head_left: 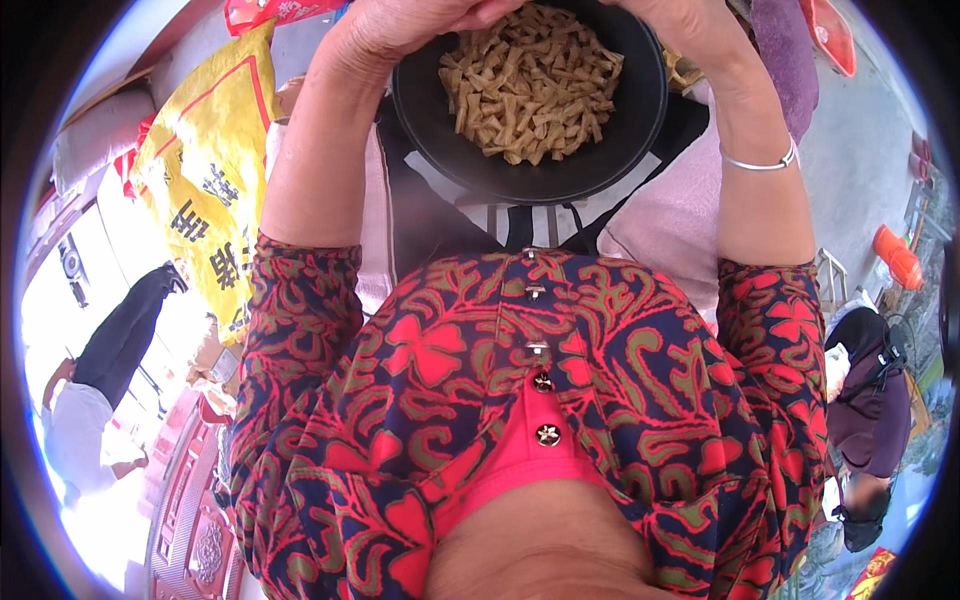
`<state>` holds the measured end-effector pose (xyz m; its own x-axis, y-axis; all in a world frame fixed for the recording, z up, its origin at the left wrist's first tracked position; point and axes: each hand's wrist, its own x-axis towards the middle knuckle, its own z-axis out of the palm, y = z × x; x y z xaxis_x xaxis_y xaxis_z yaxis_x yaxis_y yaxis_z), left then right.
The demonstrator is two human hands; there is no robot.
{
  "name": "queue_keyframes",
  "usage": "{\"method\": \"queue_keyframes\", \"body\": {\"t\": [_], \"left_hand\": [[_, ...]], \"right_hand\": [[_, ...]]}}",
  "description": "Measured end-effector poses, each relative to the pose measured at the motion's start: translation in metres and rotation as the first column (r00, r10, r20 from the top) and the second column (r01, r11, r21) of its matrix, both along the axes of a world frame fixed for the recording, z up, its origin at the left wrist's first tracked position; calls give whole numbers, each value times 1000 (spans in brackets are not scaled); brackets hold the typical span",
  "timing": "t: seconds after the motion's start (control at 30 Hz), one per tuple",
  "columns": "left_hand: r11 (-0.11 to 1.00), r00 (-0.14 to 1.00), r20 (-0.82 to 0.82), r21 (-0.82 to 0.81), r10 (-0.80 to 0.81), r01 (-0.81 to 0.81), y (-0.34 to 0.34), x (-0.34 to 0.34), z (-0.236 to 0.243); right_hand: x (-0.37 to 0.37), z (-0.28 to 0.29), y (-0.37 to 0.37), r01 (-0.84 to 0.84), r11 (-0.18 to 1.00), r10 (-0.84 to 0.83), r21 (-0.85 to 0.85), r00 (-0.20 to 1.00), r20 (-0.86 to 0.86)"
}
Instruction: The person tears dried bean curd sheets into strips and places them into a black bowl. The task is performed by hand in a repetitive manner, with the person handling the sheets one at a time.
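A round black pan (530, 185) rests across my lap. Short, tan-brown cut strips of food (535, 85) are heaped in it. At the far left rim is my left hand (425, 22), its visible fingers curled together over the pan. The upper edge of the picture cuts off its fingertips, so what they hold is hidden. My right hand (680, 25) reaches over the far right rim, with its fingers mostly outside the picture. A silver bangle (760, 165) circles my right forearm.
A yellow printed sack (205, 180) hangs at my left, near a red carved bench (185, 480). One person (95, 420) stands at far left; another, in dark purple (870, 420), is at right. An orange plastic object (897, 258) lies on the grey floor (850, 140).
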<state>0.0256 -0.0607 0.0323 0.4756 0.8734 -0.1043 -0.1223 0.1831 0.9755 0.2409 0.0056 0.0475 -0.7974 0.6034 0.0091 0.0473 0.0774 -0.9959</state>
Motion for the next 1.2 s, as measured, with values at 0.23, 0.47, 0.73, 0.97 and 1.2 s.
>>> {"method": "queue_keyframes", "body": {"t": [0.23, 0.47, 0.73, 0.97, 1.2], "left_hand": [[997, 444, -894, -29, -58, 72, -10, 15, -10], [951, 246, -962, -40, -120, 306, 17, 40, -140], [933, -81, -972, -233, -219, 274, -20, 71, -218], [953, -115, -991, -106, -75, 285, -20, 73, -217], [952, 12, -993, -108, -116, 286, -10, 54, -112]], "right_hand": [[-11, -13, 6, 70, 998, -69, 4, 995, -67], [-4, -22, 13, 93, 989, -94, -112, 996, 0], [-6, -23, 9, 83, 997, -83, -3, 995, -62], [6, -16, 10, 83, 978, -100, 190, 992, 81], [6, -28, 11, -100, 898, -38, 428, 952, 302]]}}
